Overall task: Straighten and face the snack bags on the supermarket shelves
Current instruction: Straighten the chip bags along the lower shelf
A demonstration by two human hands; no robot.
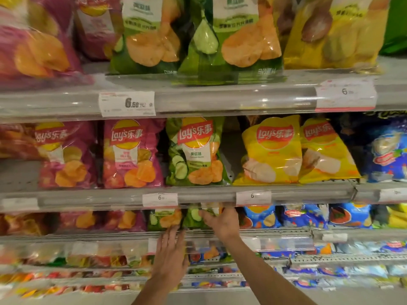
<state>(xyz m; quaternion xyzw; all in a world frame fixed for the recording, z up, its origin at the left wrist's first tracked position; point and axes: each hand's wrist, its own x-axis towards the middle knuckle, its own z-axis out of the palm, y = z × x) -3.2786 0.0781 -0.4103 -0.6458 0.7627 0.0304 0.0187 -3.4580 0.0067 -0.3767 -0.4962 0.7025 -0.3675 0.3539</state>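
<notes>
Head view: gripping green chip bag (196, 219) with right hand (220, 221); pressing left hand (170, 249), fingers straight, against shelf edge (132, 235).

Grey metal shelf rails (220, 100), white price tag reading 6.50 (127, 103), smaller price labels (160, 199)

Top shelf: magenta bag (33, 40) printed with orange chips; two green bags (231, 40) with white label panels and orange chips; yellow bag (334, 34). Middle shelf: two magenta bags (132, 155), one green bag with cucumber slices (195, 151), two yellow bags (272, 150), each bearing a red-and-yellow logo; dark blue bag (387, 150). Lower shelf: magenta, green (164, 219) and blue bags (350, 215). Shelf rails (198, 100) are grey; price tags (127, 103) are white.
</notes>
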